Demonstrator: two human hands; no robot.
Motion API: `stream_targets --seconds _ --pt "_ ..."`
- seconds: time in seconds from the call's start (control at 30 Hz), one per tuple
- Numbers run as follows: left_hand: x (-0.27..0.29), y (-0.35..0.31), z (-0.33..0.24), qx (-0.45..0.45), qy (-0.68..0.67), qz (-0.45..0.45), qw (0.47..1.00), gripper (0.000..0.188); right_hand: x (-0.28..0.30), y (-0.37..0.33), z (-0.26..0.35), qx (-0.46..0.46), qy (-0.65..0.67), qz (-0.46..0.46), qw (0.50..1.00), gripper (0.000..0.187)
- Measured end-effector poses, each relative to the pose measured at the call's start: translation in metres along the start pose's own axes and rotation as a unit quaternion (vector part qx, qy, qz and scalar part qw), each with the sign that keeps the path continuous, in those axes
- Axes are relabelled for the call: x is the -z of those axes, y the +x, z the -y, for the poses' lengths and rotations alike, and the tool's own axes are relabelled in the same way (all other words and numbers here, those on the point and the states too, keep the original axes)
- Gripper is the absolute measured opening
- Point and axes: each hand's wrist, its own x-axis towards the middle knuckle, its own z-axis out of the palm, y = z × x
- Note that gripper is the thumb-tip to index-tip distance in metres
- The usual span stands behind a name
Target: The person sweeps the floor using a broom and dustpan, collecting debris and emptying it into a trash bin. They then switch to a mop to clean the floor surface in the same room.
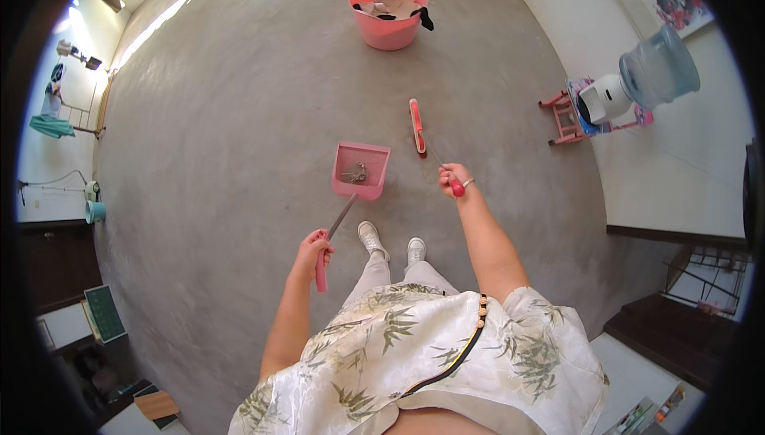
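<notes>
My left hand (313, 254) is closed round the pink handle of a long-handled dustpan (372, 190). The pan rests on the grey floor ahead of my feet, and a small clump of greyish debris (355, 172) lies inside it. In my right hand (456, 179) is the red grip of a broom (417, 126). Its red and white head stands on the floor to the right of the dustpan and a little farther off, apart from it. The broom's thin stick runs from my fist to that head.
A pink bucket (388, 34) filled with cloth stands farther ahead. At the right wall, a water dispenser (603, 100) with a large blue bottle sits on a pink stool (567, 120). A teal bucket (95, 212) is by the left wall. A dark cabinet (56, 264) stands at the left.
</notes>
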Motion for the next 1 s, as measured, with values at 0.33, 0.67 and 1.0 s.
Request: stream_targets --seconds 0.33,0.67,1.0 --pt "0.021 0.059 -0.064 0.0 0.003 0.007 1.0 0.022 0.006 0.002 -0.002 0.105 -0.123 -0.111 0.981 0.01" --pt "0.024 0.118 -0.14 0.034 0.002 -0.048 0.998 0.017 -0.026 0.163 0.012 0.13 0.064 -0.237 0.961 0.009" --pt "0.093 0.12 -0.198 -0.008 -0.121 -0.108 0.987 0.024 -0.278 0.259 -0.026 -0.001 0.021 -0.13 0.991 0.011"
